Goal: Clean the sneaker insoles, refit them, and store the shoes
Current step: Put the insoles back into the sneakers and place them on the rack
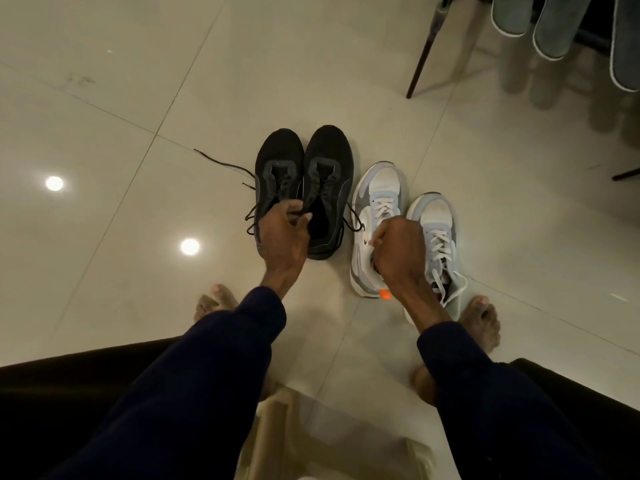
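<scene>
Two pairs of sneakers stand side by side on the tiled floor, toes pointing away from me. The black pair (304, 174) is on the left, with loose laces trailing left. My left hand (284, 237) grips the collar of the left black sneaker, fingers curled into its opening. The white and grey pair (408, 216) is on the right. My right hand (398, 254) is curled round the collar of the left white sneaker (374, 216), covering its opening. The insoles are hidden inside the shoes.
My bare feet (214, 303) (481, 320) rest on the floor (138, 133) just behind the shoes. A pale plastic stool (332, 438) sits under me. A rack with black metal legs (426, 50) and hanging grey items (561, 26) stands at the upper right.
</scene>
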